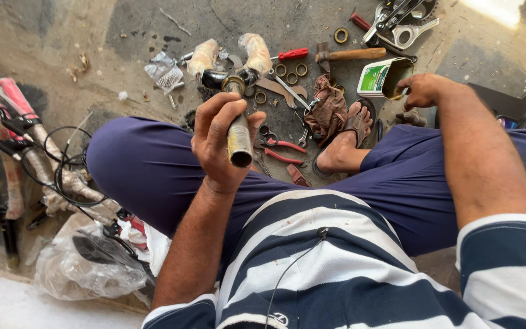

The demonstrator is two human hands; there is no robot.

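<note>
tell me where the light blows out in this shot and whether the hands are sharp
Head view: sun blows out the floor patch at top right, the rest in even shade. Left hand and the metal tube it grips are sharp. Right hand, at the cut-open plastic container, is also fairly sharp. Edges bend slightly from the wide lens.

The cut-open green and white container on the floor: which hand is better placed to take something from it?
The right hand. Its fingers already touch the rim of the container, while the left hand is wrapped around the metal tube and is not free.
</note>
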